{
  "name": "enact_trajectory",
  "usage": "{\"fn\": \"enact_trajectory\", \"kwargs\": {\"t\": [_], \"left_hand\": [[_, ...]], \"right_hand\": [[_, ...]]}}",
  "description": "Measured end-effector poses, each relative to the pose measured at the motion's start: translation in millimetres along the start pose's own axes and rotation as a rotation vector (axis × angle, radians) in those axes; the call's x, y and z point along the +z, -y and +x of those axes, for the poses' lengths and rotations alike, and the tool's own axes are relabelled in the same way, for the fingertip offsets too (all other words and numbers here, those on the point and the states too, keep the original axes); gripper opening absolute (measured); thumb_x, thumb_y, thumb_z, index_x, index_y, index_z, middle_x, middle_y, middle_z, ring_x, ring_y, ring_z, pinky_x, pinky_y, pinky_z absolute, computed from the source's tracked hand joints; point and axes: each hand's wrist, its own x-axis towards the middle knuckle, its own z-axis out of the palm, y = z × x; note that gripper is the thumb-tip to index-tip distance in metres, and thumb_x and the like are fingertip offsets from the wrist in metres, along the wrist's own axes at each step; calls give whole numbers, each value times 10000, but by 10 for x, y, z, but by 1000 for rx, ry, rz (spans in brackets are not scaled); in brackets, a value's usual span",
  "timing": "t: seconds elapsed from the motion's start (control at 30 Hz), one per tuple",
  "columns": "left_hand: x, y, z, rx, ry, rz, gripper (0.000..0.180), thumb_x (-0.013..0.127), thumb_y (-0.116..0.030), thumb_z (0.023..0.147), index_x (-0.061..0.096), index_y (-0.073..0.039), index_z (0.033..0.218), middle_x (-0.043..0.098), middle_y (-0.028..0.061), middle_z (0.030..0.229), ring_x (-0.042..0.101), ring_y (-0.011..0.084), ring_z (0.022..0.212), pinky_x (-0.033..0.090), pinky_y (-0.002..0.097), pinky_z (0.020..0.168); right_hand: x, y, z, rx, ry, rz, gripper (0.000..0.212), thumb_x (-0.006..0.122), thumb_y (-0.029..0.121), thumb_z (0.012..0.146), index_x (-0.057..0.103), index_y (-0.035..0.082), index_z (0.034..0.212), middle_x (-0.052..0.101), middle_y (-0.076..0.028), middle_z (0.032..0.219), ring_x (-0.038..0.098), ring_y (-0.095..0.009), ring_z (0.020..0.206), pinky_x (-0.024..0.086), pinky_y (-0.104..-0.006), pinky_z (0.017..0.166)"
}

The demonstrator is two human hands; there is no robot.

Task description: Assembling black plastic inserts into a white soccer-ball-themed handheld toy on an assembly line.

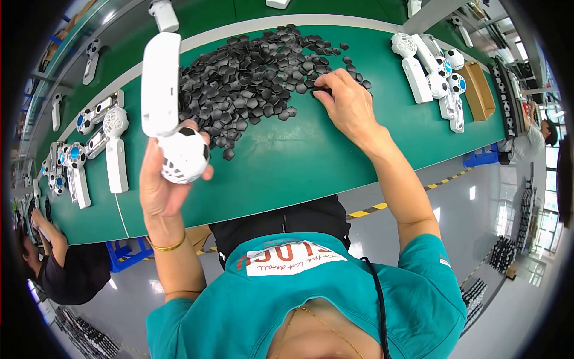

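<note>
My left hand (164, 179) is closed round the ball end of a white device (160, 87), whose long rounded body points away from me. Its head is a football-shaped ball (185, 158) with black patches and open lattice slots. A big heap of small black pentagon pieces (239, 84) covers the middle of the green table. At the heap's right edge, my right hand (347, 105) has its thumb and forefinger drawn together on a black pentagon piece (315, 91), mostly hidden by the fingertips.
More white ball-headed devices stand in groups on the left (115, 149) and right (412, 69) of the green table (287, 161). An open cardboard box (478, 90) sits at the right end. Blue stools (481, 155) are below the edge. Another person (66, 269) works at far left.
</note>
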Motion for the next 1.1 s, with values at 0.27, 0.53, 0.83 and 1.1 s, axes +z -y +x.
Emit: {"fn": "enact_trajectory", "kwargs": {"t": [0.27,0.53,0.83,1.1], "left_hand": [[201,296,8,-39,-60,36,567,601,-225,886,349,-62,1367,516,172,1192,593,306,1031,589,447,626],[281,468,63,-87,-70,24,536,561,-228,900,352,-28,1352,535,148,1160,636,259,931,597,443,652],[253,594,32,-35,-69,-25,503,514,-346,961,371,-29,1325,546,133,1142,645,240,874,589,418,631],[288,609,28,-91,-137,-51,457,501,-327,975,377,-66,1328,567,103,1124,650,243,913,594,452,698]], "right_hand": [[-181,233,-169,345,279,599,138,683,55,807,638,41,938,604,-75,808,599,-188,695,492,-303,629],[-48,228,-429,-97,152,297,122,681,34,812,650,20,929,596,-54,842,575,-157,680,472,-292,591],[-123,251,-429,-216,121,246,193,696,37,780,649,29,967,603,-97,927,609,-257,731,516,-353,616],[-85,370,-397,-375,198,-81,151,670,23,775,626,9,919,597,-117,895,617,-308,760,531,-380,636]]}}
